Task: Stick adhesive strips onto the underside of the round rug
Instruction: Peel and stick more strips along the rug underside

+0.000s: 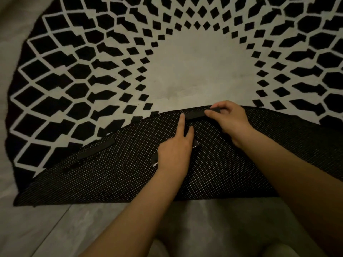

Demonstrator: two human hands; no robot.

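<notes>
A round black-and-white patterned rug (pixel 176 67) lies on the floor with its near edge folded back, showing the black dotted underside (pixel 115 175). A black adhesive strip (pixel 196 114) lies along the fold's top edge. My left hand (pixel 176 149) presses its index finger on the strip's left end while its other fingers curl around black strip pieces (pixel 155 160) with white backing. My right hand (pixel 230 119) pinches the strip's right end between thumb and fingers. Another black strip (pixel 96 148) is stuck on the underside at the left.
Grey floor (pixel 46 229) borders the rug at the left and front. My knees (pixel 204 247) show at the bottom edge, just in front of the folded flap.
</notes>
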